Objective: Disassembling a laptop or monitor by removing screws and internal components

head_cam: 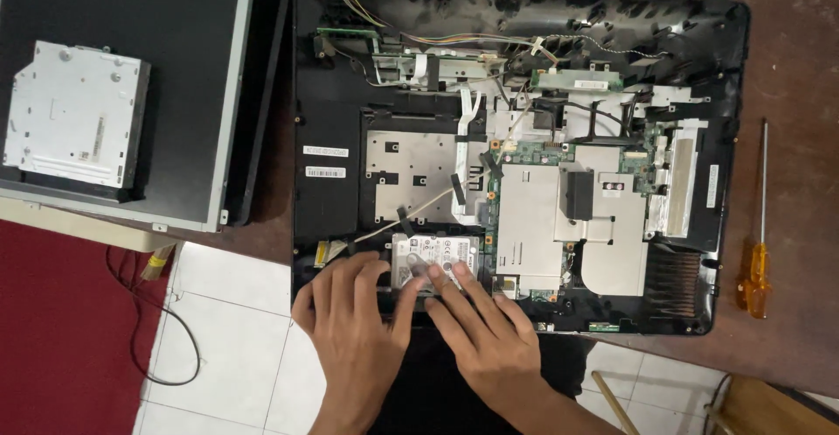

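Both hands are pressing flat, fingers spread, on a small silver hard drive (434,258) that is sitting in its bay at the near edge of an opened computer chassis (332,120); neither hand is pinching or lifting anything. The left hand (354,321) is lying over the black frame just beside the drive, with its thumb reaching onto the drive's left corner, seemingly to steady it. The right hand (476,326) is laying its fingertips across the drive's shiny label, as though bearing on it where it lies. The chassis is lying face-down on a brown wooden table (786,68) with its back cover off, so the inner parts are exposed: a perforated metal plate (411,173) above the drive, a large silver shield (533,225) to its right, a green circuit board (529,151), and thin coloured wires (367,11) running along the far edge. An orange-handled screwdriver (757,252) is resting on the table well apart to the right, within reach. To the far left, an optical drive (74,112) is lying on a dark flat panel (188,94), set clear of the work. White tiled floor (227,339) is showing below.
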